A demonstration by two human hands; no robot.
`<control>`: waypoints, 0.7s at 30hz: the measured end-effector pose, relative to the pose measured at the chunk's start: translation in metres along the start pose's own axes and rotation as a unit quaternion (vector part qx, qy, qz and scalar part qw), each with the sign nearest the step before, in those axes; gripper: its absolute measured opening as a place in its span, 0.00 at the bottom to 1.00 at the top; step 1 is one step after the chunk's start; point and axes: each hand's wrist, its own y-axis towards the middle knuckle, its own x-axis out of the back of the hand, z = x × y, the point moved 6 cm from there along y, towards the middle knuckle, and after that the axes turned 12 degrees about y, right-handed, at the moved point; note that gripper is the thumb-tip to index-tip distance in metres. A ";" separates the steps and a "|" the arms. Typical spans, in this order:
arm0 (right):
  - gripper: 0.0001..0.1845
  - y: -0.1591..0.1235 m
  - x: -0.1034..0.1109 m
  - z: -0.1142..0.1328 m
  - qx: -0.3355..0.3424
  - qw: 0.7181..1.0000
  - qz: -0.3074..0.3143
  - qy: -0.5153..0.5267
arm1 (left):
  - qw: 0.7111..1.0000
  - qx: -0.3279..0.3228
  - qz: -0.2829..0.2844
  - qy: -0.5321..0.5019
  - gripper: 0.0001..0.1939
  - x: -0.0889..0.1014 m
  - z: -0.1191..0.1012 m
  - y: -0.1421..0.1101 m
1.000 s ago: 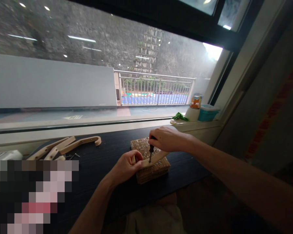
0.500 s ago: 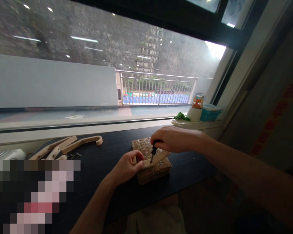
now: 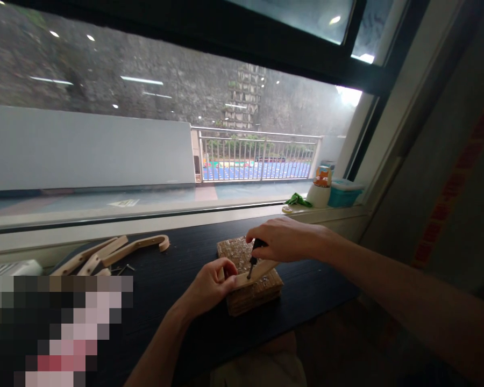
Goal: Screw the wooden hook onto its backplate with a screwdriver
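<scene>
My left hand (image 3: 212, 282) pinches the near end of a pale wooden strip (image 3: 262, 271) between thumb and fingers. The strip lies slanted across a rough brown layered block (image 3: 252, 303) on the dark table. From above, my right hand (image 3: 286, 240) wraps round the black handle of a screwdriver (image 3: 252, 262). Its tip meets the strip just right of my left fingertips; any screw under it is too small to make out. Part of the strip's far end is hidden beneath my right hand.
Several wooden pieces (image 3: 105, 255), one with a hooked end, lie at the left beside thin metal pieces (image 3: 128, 267). On the windowsill stand a white bottle (image 3: 318, 195), a teal box (image 3: 344, 194) and a green cloth (image 3: 298, 200). A blurred patch covers the lower left.
The whole view has shifted slightly, so the scene sits lower. My right hand has turned a little about the screwdriver, while my left hand keeps its hold on the strip.
</scene>
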 end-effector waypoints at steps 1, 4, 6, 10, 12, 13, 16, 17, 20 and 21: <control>0.14 -0.001 0.001 0.002 0.016 1.000 0.003 0.007 | 1.000 0.001 0.001 0.001 0.07 0.000 0.000 0.000; 0.13 -0.003 0.001 0.005 0.045 0.999 0.010 0.022 | 1.000 0.006 -0.001 0.004 0.07 0.000 0.001 0.000; 0.13 -0.002 0.000 0.004 0.039 0.999 0.007 0.022 | 1.000 0.009 -0.003 0.005 0.07 0.001 0.001 0.000; 0.13 0.003 -0.005 0.002 0.012 0.999 -0.010 0.027 | 1.000 0.009 0.000 0.000 0.08 0.001 -0.002 0.000; 0.15 0.006 -0.007 -0.001 -0.008 0.999 -0.024 0.031 | 1.000 0.008 0.000 -0.002 0.08 0.001 -0.003 0.000; 0.16 0.008 -0.008 -0.002 -0.020 0.999 -0.030 0.034 | 1.000 0.008 -0.001 -0.002 0.08 0.001 -0.004 0.000; 0.17 0.011 -0.009 -0.009 -0.041 0.997 -0.045 0.044 | 1.000 0.008 -0.001 -0.001 0.08 0.001 -0.005 -0.001; 0.17 0.012 -0.008 -0.012 -0.044 0.997 -0.050 0.048 | 1.000 0.009 -0.001 0.000 0.08 0.002 -0.005 -0.002; 0.21 0.010 -0.005 -0.023 -0.051 0.994 -0.074 0.058 | 1.000 0.012 -0.002 0.014 0.07 0.002 -0.004 -0.002; 0.22 0.009 -0.003 -0.027 -0.057 0.992 -0.093 0.064 | 1.000 0.014 -0.003 0.023 0.07 0.002 -0.003 -0.002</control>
